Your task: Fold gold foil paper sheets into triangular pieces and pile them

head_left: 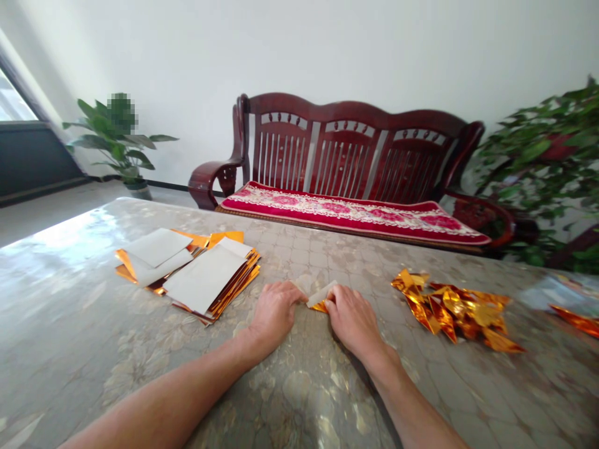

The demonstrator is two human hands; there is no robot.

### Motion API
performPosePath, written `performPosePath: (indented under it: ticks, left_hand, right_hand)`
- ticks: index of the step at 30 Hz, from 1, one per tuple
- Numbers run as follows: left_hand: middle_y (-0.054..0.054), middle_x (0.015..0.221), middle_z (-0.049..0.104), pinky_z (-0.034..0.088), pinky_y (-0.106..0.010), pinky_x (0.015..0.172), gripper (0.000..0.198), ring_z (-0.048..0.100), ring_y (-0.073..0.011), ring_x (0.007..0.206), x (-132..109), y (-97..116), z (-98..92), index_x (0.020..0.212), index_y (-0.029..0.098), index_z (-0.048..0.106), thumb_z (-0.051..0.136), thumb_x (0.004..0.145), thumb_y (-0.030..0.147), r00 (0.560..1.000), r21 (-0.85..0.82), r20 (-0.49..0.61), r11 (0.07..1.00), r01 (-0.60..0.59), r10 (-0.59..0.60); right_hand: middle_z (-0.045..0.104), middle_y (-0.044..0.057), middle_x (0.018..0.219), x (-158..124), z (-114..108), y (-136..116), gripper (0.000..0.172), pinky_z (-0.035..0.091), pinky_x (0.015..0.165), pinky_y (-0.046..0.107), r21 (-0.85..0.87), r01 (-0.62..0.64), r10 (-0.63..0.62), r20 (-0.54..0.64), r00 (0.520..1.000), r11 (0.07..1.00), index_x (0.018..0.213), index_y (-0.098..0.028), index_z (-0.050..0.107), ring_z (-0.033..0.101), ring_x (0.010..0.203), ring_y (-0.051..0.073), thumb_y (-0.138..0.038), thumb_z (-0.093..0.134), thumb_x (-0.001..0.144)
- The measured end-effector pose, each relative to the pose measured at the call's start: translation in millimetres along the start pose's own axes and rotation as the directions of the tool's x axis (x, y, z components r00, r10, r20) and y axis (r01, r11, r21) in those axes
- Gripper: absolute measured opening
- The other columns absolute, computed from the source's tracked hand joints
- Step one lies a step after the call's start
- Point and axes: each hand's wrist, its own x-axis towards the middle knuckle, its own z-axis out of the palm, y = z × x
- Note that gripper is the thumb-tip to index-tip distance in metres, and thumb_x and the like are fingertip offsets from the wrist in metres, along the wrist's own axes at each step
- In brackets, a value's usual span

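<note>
1. The paper (322, 294) is low at the table (304, 399), between both hands.
2. Left hand (275, 310), at the paper's 9 o'clock: fingers clamped on that end.
3. Right hand (353, 315), at 3 o'clock: thumb and fingers clamped on the other.
4. Stack (206, 278): 10 o'clock.
5. Gold pieces (455, 304): 3 o'clock, beyond the right hand.
6. Bench (349, 112): 12 o'clock.

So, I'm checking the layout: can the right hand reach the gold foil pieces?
Probably yes: only tabletop shows between the right hand and the gold foil pieces, though it's holding paper.
</note>
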Motion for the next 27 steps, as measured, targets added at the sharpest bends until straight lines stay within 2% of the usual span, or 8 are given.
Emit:
performPosePath:
  ticks: [6,11,16,19,21,24,27]
  left_hand:
    - [0.0,0.101,0.069,0.038,-0.035,0.086,0.04,0.058,-0.0183,0.096,-8,5,-3.6,0.104,0.031,0.072,0.047,0.086,0.006,0.989,0.062,0.031,0.987,-0.146,0.144]
    - [-0.002,0.103,0.068,0.038,-0.037,0.084,0.031,0.056,-0.0209,0.097,-7,6,-3.9,0.109,0.031,0.07,0.052,0.09,0.014,0.973,0.198,0.106,0.955,-0.221,0.203]
    - [-0.006,0.096,0.068,0.039,-0.039,0.084,0.02,0.055,-0.0226,0.094,-5,6,-7.9,0.103,0.024,0.07,0.054,0.092,0.021,0.95,0.3,0.158,0.903,-0.307,0.271]
    - [-0.005,0.105,0.067,0.04,-0.038,0.089,0.022,0.055,-0.0216,0.101,-4,6,-8.7,0.106,0.023,0.068,0.051,0.092,0.018,0.941,0.264,0.129,0.904,-0.337,0.313]
    - [-0.005,0.116,0.065,0.04,-0.035,0.096,0.027,0.053,-0.0201,0.11,-3,7,-7.3,0.114,0.023,0.064,0.047,0.094,0.016,0.913,0.191,0.126,0.894,-0.406,0.387]
    - [-0.004,0.118,0.064,0.041,-0.031,0.1,0.03,0.053,-0.0174,0.113,-1,12,-4.4,0.118,0.022,0.06,0.04,0.096,0.015,0.864,0.101,0.203,0.868,-0.487,0.461]
    - [-0.004,0.109,0.065,0.044,-0.03,0.096,0.025,0.057,-0.0178,0.103,-1,20,-4.2,0.111,0.021,0.06,0.043,0.094,0.015,0.861,0.123,0.274,0.873,-0.473,0.428]
  right_hand:
    - [0.065,0.003,0.093,0,-1,-2,0.005,0.031,0.071,0.031,-0.009,-0.011,0.011,0.008,1.0,1.0,0.092,-0.022,0.056,0.056,0.088,0.02,-0.025,0.052,0.093]
    - [0.064,0.005,0.097,-1,0,-2,0.007,0.031,0.071,0.031,-0.045,-0.002,0.002,0.001,1.0,0.999,0.093,-0.021,0.055,0.056,0.089,0.021,-0.026,0.05,0.094]
    - [0.064,0.004,0.095,-1,1,-2,0.007,0.031,0.072,0.031,-0.057,0.006,-0.007,-0.013,1.0,0.998,0.093,-0.021,0.055,0.056,0.088,0.021,-0.024,0.049,0.095]
    - [0.064,0.004,0.095,-2,0,-2,0.006,0.032,0.072,0.031,-0.045,0.006,-0.006,-0.011,1.0,0.999,0.092,-0.021,0.055,0.056,0.088,0.021,-0.023,0.049,0.094]
    - [0.064,0.004,0.095,-2,0,-1,0.007,0.033,0.074,0.03,-0.026,0.019,-0.019,-0.012,1.0,0.999,0.091,-0.022,0.055,0.055,0.089,0.021,-0.023,0.048,0.094]
    - [0.064,0.004,0.094,-2,0,5,0.009,0.034,0.076,0.03,0.026,0.061,-0.06,-0.012,0.998,0.998,0.09,-0.022,0.055,0.055,0.09,0.02,-0.022,0.047,0.094]
    - [0.065,0.004,0.095,-1,2,14,0.014,0.036,0.079,0.028,0.142,0.094,-0.094,-0.004,0.996,0.985,0.089,-0.022,0.057,0.055,0.093,0.019,-0.023,0.044,0.094]
